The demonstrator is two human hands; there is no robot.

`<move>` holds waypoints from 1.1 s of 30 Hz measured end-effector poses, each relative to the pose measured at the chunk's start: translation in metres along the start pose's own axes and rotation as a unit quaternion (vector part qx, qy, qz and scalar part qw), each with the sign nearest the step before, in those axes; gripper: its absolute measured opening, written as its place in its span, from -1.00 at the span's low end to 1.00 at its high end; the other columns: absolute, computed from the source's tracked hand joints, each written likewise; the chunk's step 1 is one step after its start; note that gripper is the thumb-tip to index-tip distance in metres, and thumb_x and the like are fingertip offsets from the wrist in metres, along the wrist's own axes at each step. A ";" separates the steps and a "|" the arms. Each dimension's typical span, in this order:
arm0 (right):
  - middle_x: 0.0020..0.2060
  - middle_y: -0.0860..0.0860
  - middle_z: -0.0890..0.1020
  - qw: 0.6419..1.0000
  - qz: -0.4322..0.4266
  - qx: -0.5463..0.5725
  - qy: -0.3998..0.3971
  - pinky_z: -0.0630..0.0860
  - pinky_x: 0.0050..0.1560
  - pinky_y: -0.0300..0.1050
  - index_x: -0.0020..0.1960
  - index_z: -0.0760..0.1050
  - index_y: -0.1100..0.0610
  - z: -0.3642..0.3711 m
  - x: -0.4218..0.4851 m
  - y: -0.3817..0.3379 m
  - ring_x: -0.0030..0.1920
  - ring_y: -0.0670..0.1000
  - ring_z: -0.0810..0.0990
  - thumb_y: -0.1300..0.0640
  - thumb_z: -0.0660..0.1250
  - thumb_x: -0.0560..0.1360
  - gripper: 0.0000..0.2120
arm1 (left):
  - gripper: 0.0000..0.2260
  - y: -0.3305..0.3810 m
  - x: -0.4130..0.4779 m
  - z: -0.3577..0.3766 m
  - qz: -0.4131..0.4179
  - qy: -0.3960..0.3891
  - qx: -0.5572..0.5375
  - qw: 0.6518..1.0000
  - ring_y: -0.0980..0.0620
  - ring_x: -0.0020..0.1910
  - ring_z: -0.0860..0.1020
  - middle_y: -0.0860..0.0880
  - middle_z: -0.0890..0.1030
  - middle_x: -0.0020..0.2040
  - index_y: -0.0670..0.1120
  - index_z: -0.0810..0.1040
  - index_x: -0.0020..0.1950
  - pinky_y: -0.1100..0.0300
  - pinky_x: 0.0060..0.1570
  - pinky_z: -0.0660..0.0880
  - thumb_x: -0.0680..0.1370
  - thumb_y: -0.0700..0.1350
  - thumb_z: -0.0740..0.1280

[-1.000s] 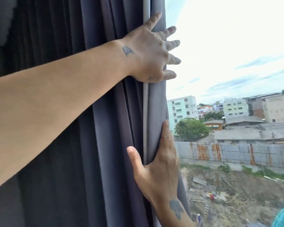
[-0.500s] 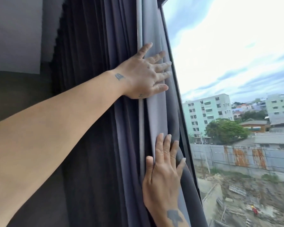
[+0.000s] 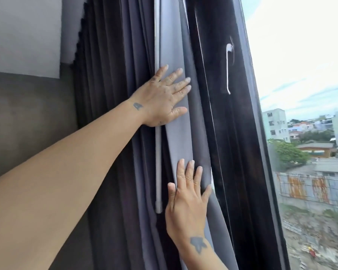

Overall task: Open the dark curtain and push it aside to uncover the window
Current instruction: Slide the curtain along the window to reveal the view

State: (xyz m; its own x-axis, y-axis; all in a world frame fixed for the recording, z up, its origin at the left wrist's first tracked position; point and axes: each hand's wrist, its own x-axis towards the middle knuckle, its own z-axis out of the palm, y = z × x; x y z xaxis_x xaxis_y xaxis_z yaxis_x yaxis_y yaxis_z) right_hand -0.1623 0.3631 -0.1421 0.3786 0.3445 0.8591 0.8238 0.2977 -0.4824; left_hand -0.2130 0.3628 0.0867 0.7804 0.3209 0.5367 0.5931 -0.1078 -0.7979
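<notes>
At nine o'clock stands a wall [image 3: 25, 117], pale grey above and darker grey below. Next to it, toward the centre, the dark curtain [image 3: 113, 94] hangs bunched into deep vertical folds, gathered against the wall side of the opening. A pale grey wand [image 3: 158, 152] hangs straight down among the folds, its lower end free at about six o'clock. Just right of the wand lies the curtain's lighter grey lining, which forms the outermost fold.

The left hand [image 3: 164, 98] reaches in on a long bare forearm from eight o'clock and lies flat on that outer fold near the centre, fingers spread and extended, palm pressed to the cloth, its heel over the wand. The right hand [image 3: 187, 207] comes up from six o'clock and also lies flat on the same fold, fingers straight and slightly apart, tips pointing to twelve o'clock. Neither hand pinches the cloth.

Right of the curtain's edge runs the dark window frame [image 3: 232, 152] with a white handle [image 3: 228, 69] at one o'clock. At three o'clock the uncovered window [image 3: 304, 65] shows bright cloudy sky, buildings, a tree and a rusted fence.
</notes>
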 end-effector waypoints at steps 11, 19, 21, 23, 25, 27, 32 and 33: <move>0.39 -0.13 -0.18 0.996 0.025 0.053 -0.066 -0.19 0.41 0.20 0.34 -0.30 -0.17 0.064 0.014 -0.005 0.40 -0.06 -0.29 -0.36 -0.60 0.28 -0.33 | -0.39 -0.022 -0.003 0.062 -0.030 0.002 0.000 1.000 -0.04 0.55 -0.23 -0.04 -0.13 0.59 -0.11 -0.15 0.56 -0.02 0.46 -0.33 0.60 0.19 -0.14; 0.38 -0.15 -0.16 0.995 0.025 0.072 -0.072 -0.17 0.41 0.20 0.32 -0.30 -0.19 0.085 0.024 -0.010 0.38 -0.12 -0.28 -0.38 -0.58 0.27 -0.33 | -0.39 -0.029 -0.002 0.082 -0.040 0.003 -0.001 0.999 -0.05 0.55 -0.23 -0.05 -0.12 0.59 -0.12 -0.13 0.56 -0.02 0.46 -0.33 0.61 0.18 -0.13; 0.42 -0.12 -0.12 0.994 0.026 0.076 -0.080 -0.17 0.41 0.20 0.32 -0.30 -0.19 0.090 0.028 -0.011 0.38 -0.12 -0.27 -0.38 -0.49 0.32 -0.38 | -0.39 -0.033 0.000 0.088 -0.042 0.003 -0.001 0.999 -0.04 0.55 -0.22 -0.05 -0.12 0.59 -0.12 -0.13 0.56 -0.02 0.46 -0.33 0.61 0.18 -0.13; 0.46 -0.07 -0.06 0.993 0.030 0.075 -0.086 -0.17 0.41 0.19 0.32 -0.29 -0.17 0.095 0.032 -0.011 0.37 -0.13 -0.26 -0.27 -0.39 0.37 -0.46 | -0.39 -0.037 0.002 0.094 -0.046 0.001 -0.002 0.999 -0.04 0.55 -0.22 -0.05 -0.12 0.59 -0.12 -0.13 0.56 -0.01 0.46 -0.33 0.61 0.18 -0.13; 0.48 -0.04 -0.03 0.993 0.033 0.073 -0.085 -0.16 0.41 0.19 0.33 -0.28 -0.15 0.100 0.036 -0.013 0.37 -0.13 -0.26 -0.22 -0.38 0.37 -0.47 | -0.39 -0.041 0.004 0.101 -0.045 -0.002 -0.007 0.999 -0.04 0.56 -0.22 -0.05 -0.11 0.59 -0.12 -0.12 0.56 -0.01 0.46 -0.32 0.61 0.17 -0.12; 0.48 -0.02 -0.02 0.993 0.034 0.068 -0.085 -0.13 0.42 0.20 0.33 -0.29 -0.15 0.104 0.039 -0.015 0.36 -0.14 -0.26 -0.21 -0.39 0.36 -0.46 | -0.40 -0.045 0.007 0.107 -0.041 -0.002 -0.011 0.999 -0.04 0.56 -0.21 -0.05 -0.11 0.59 -0.12 -0.12 0.56 0.00 0.47 -0.32 0.61 0.16 -0.11; 0.49 -0.01 -0.01 0.995 0.028 0.039 -0.093 -0.10 0.41 0.22 0.32 -0.31 -0.13 0.121 0.044 -0.017 0.36 -0.13 -0.27 -0.20 -0.41 0.36 -0.46 | -0.41 -0.057 0.006 0.128 -0.043 -0.016 -0.013 0.999 -0.04 0.56 -0.21 -0.05 -0.13 0.59 -0.12 -0.13 0.56 0.00 0.47 -0.32 0.62 0.15 -0.12; 0.49 0.00 -0.01 0.994 0.028 0.035 -0.097 -0.11 0.41 0.22 0.32 -0.31 -0.12 0.126 0.044 -0.017 0.36 -0.12 -0.28 -0.20 -0.41 0.35 -0.46 | -0.41 -0.059 0.004 0.134 -0.045 -0.024 -0.014 0.999 -0.04 0.55 -0.22 -0.05 -0.13 0.59 -0.12 -0.15 0.56 0.00 0.47 -0.32 0.62 0.15 -0.13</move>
State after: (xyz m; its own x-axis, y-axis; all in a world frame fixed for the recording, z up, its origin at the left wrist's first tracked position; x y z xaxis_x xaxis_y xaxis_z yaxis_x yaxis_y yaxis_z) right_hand -0.2130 0.4847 -0.1176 0.3294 0.5249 0.7848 0.7698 0.3320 -0.5452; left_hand -0.2712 0.4964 0.0989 0.7130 0.3757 0.5920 0.6668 -0.1020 -0.7383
